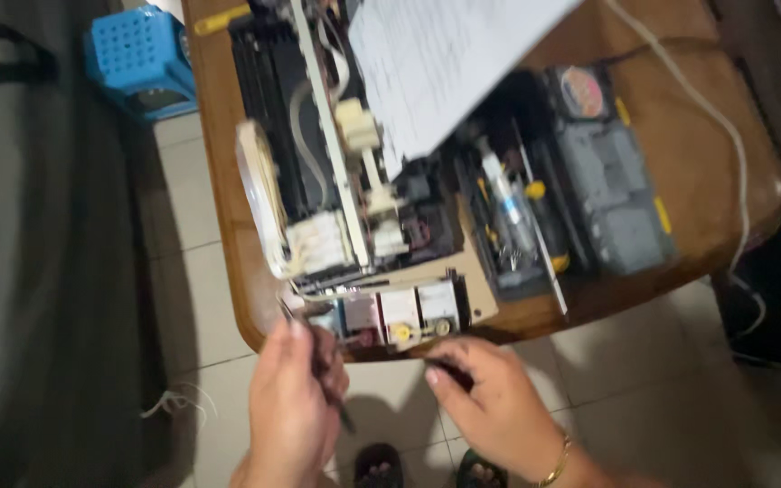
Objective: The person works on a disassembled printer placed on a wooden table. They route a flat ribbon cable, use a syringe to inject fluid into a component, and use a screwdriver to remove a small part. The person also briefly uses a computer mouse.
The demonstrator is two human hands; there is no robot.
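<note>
While blurred, left hand (293, 411) fingers clamped on a dark thin tool (329, 380) (right hand (499, 411) pinching something small, dark) below the opened printer (354, 208), white sheet (445, 63) above

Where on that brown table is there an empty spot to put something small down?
Bare wood shows on the table at the right, between the grey tool case and the white cable. A thin strip runs along the left edge beside the opened printer. The near edge by the left hand and right hand is crowded.
</note>
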